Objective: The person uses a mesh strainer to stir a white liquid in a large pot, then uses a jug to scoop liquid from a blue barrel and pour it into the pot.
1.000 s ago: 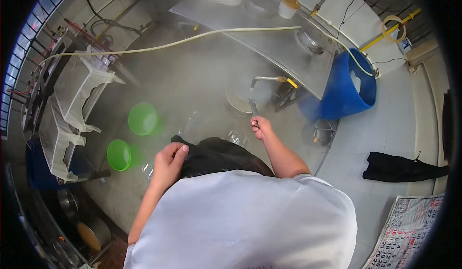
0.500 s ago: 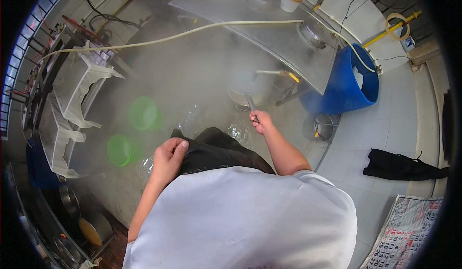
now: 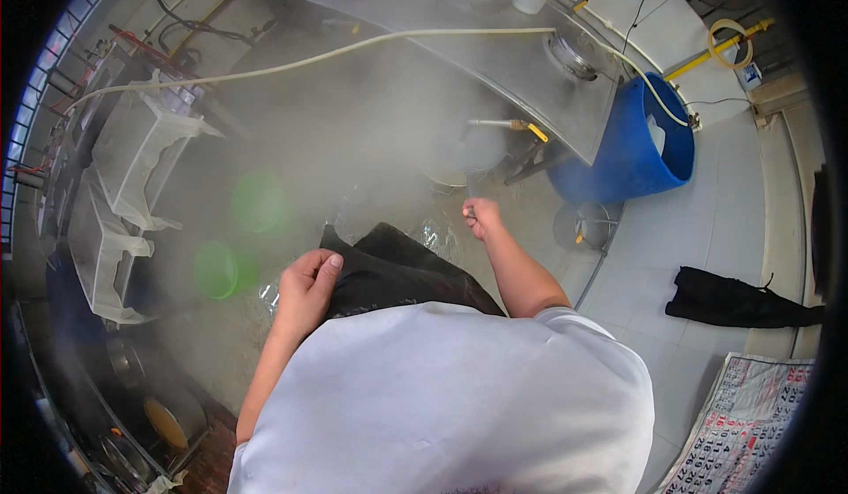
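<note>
My left hand (image 3: 307, 289) is closed, pinching the upper edge of a dark, wet-looking apron (image 3: 389, 269) that hangs in front of me. My right hand (image 3: 481, 218) is wrapped round the grey handle of a long-handled dipper (image 3: 484, 148), whose pale round bowl shows only faintly through steam. Below the bowl, the rim of a metal pot (image 3: 446, 179) is partly visible near the floor. A tap with a yellow lever (image 3: 536, 132) sticks out close to the bowl. Steam hides what the dipper and the pot contain.
Two green basins (image 3: 261, 203) stand on the wet floor (image 3: 349, 207) to the left, blurred by steam. Cloth-draped white frames (image 3: 141, 158) are further left. A metal table (image 3: 539, 79) and a blue barrel (image 3: 632, 154) stand at the right. A pale hose (image 3: 353, 50) spans the far side.
The dipper's bowl has shifted right, and its handle now looks shorter from my view. My right hand has moved slightly right. Steam over the floor is thicker; my left hand keeps its hold.
</note>
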{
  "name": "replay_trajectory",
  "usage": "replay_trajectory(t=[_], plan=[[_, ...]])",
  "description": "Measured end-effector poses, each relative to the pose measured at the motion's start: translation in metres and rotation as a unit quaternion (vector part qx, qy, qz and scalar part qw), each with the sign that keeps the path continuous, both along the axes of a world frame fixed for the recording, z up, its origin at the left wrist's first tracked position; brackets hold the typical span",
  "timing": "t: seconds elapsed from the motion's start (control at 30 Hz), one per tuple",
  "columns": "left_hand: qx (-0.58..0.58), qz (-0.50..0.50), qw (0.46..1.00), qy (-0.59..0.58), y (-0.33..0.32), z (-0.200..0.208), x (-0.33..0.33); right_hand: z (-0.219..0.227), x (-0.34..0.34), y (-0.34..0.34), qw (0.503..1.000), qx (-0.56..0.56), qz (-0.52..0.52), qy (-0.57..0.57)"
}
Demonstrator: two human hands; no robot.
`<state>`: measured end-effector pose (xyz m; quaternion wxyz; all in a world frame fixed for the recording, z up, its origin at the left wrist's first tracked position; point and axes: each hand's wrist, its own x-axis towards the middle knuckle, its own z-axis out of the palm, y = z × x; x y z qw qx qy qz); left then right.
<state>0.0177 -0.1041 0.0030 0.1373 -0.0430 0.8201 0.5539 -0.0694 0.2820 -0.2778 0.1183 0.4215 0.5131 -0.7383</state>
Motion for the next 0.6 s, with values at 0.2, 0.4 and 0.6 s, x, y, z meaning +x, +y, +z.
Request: replay_trajectory(t=[0.2, 0.4, 0.6], plan=[[-0.017, 0.001, 1.0, 0.006, 0.003, -0.002, 0.003, 0.004, -0.003, 0.007, 0.999, 0.007, -0.028, 0.041], [-0.002, 0.01, 1.0, 0.018, 0.004, -0.006, 0.007, 0.025, -0.003, 0.01, 0.996, -0.066, -0.007, 0.057], [0.007, 0.011, 1.0, 0.011, 0.005, -0.01, 0.008, 0.014, 0.003, 0.012, 0.996, -0.072, 0.04, 0.039]])
